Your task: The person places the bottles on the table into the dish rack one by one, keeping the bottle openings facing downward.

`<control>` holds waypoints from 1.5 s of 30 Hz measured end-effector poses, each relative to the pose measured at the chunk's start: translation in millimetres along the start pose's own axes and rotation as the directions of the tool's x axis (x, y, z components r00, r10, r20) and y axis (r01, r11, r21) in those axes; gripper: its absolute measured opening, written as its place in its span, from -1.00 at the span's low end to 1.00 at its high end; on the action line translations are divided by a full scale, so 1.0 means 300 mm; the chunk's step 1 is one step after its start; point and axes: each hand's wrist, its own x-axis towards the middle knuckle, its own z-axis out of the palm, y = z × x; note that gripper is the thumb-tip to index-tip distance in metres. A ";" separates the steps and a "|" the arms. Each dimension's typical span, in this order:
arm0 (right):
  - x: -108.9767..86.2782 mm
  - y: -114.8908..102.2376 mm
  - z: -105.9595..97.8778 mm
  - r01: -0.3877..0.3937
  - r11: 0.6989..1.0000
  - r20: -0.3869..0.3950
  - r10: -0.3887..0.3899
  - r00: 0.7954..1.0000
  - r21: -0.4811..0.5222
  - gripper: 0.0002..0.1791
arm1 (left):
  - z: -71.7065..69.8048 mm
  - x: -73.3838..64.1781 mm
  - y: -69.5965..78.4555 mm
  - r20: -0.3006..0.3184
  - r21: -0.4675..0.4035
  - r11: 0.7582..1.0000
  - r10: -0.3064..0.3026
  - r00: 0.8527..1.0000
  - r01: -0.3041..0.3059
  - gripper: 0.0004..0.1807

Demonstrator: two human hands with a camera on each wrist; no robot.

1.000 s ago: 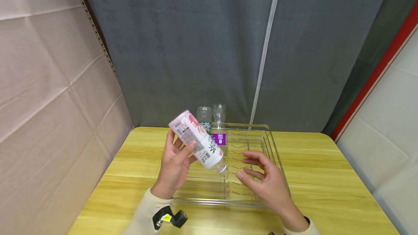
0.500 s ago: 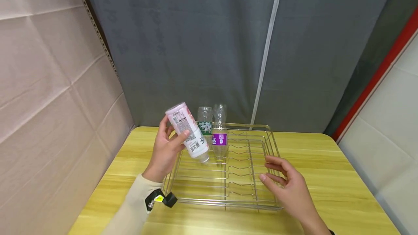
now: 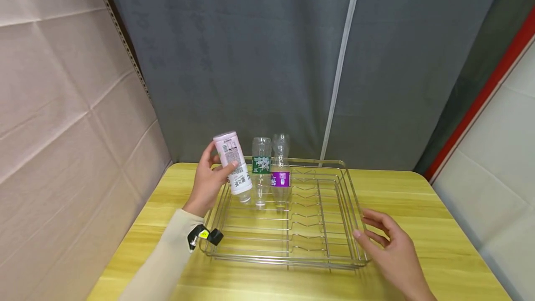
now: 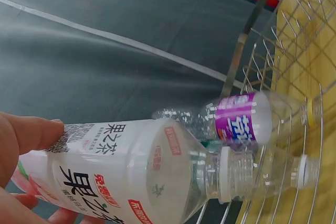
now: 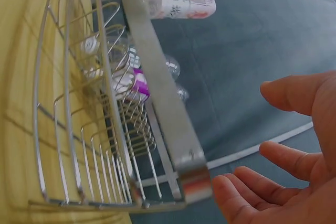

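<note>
My left hand (image 3: 207,181) grips a pink and white plastic drink bottle (image 3: 232,164) round its body. Its neck points down and it leans slightly, over the left back part of the wire rack (image 3: 288,260). Neck-down in the rack stand two clear bottles, one with a green label (image 3: 261,165), the other with a purple label (image 3: 280,179). In the left wrist view the held bottle (image 4: 121,169) overlaps the green-labelled one. My right hand (image 3: 390,247) holds nothing, its fingers loosely bent beside the rack's right front corner; the right wrist view shows its fingertips near the rack's rim (image 5: 163,93).
The metal rack stands on a yellow wood-grain table (image 3: 411,217). Behind the table hangs a grey curtain (image 3: 234,59) with a pale strip. A light cloth wall (image 3: 62,120) stands at the left, and a white panel with a red edge (image 3: 485,96) at the right.
The left hand has moved left with the pink and white bottle and turned it closer to upright, neck down. The right hand has drawn away to the right, from over the rack to its corner.
</note>
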 end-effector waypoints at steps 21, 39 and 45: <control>0.001 0.135 -0.027 -0.272 0.960 0.155 0.279 0.947 -0.068 -0.15 | 0.061 0.139 -0.115 -0.046 0.314 0.949 -0.029 0.999 0.042 0.00; -0.031 0.164 -0.002 -0.316 0.949 0.186 0.309 0.933 0.007 -0.19 | 0.093 0.165 -0.186 -0.075 0.480 0.875 -0.034 0.997 0.066 -0.04; -0.032 0.167 0.000 -0.316 0.949 0.180 0.310 0.934 0.005 -0.19 | 0.110 0.154 -0.189 -0.117 0.550 0.834 0.019 0.993 0.048 -0.06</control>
